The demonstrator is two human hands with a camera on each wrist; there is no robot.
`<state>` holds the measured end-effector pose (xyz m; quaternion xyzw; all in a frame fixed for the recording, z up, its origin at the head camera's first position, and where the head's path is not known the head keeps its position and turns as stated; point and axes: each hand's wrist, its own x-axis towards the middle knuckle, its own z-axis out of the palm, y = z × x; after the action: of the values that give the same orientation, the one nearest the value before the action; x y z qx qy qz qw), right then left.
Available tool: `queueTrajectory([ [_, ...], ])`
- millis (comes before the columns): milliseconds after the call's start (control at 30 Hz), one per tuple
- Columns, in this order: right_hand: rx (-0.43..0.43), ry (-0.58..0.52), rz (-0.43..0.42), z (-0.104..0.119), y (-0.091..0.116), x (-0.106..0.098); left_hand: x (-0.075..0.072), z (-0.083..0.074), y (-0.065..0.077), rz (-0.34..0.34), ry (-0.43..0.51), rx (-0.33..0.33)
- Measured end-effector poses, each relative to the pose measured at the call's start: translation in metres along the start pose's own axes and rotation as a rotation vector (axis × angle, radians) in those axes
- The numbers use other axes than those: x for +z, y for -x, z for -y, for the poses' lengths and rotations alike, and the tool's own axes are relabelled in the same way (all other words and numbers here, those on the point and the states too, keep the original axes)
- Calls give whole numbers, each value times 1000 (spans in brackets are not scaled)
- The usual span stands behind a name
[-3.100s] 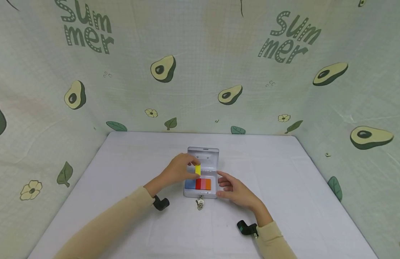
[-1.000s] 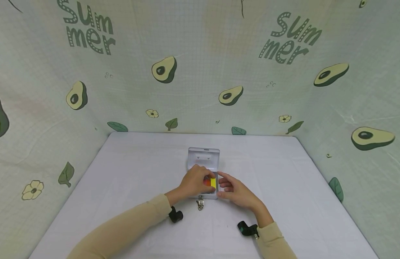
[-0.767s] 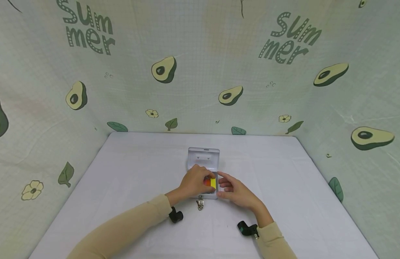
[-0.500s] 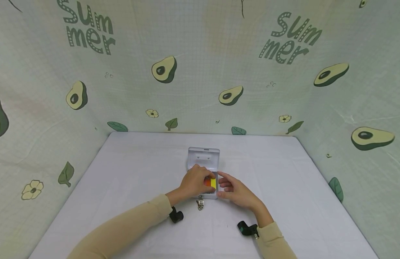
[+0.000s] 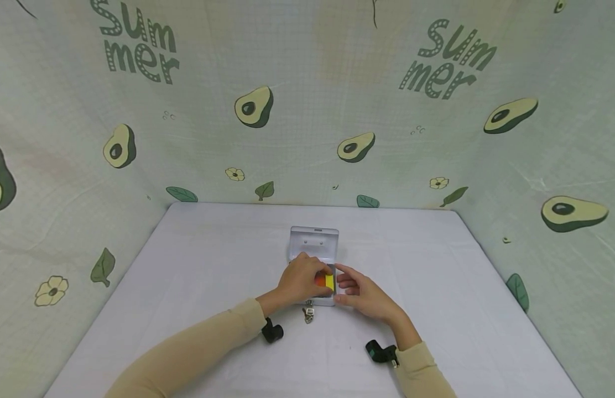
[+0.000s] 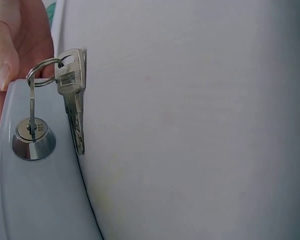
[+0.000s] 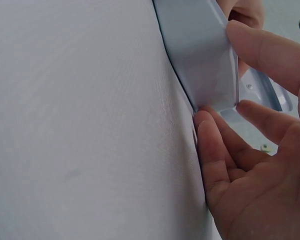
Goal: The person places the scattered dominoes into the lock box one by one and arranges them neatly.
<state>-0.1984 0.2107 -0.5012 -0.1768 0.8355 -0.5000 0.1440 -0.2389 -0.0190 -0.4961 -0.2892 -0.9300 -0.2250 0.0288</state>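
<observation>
**A:** Starting with the head view: compared with three seconds back, no more yellow block (image 5: 329, 282) held up over the metal box (image 5: 314, 239). Sitting down in the row now, at the right end, next to the orange block (image 5: 319, 281). Nothing shifting over the last second, so probably the final seating of that piece. Left grip (image 5: 301, 279) curled over the row with fingertips on the yellow block; can't tell whether pinching or only pressing. Right grip (image 5: 359, 293) loose and flat-fingered against the box's right wall, holding nothing. Any writing?

**B:** Just "Summer" (image 5: 138, 44) printed on the avocado backdrop, twice. Moving to the left wrist view: looking straight at the front of the box, at the lock (image 6: 32, 135) with one key in it and a spare key (image 6: 74, 100) hanging off the ring over the desk (image 6: 200, 130). Tiny stamp on the cylinder, looks like 121, not sure. No block in sight here.

**A:** And the right wrist view?

**B:** Showing relaxed fingers (image 7: 270, 50) touching the box's corner and side, bracing rather than clamping. No labels or brand anywhere.
</observation>
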Motion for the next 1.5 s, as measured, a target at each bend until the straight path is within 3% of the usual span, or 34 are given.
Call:
queueTrajectory([
  [1500, -11, 13, -11, 2, 2, 0, -2, -5, 2, 11, -53, 19],
])
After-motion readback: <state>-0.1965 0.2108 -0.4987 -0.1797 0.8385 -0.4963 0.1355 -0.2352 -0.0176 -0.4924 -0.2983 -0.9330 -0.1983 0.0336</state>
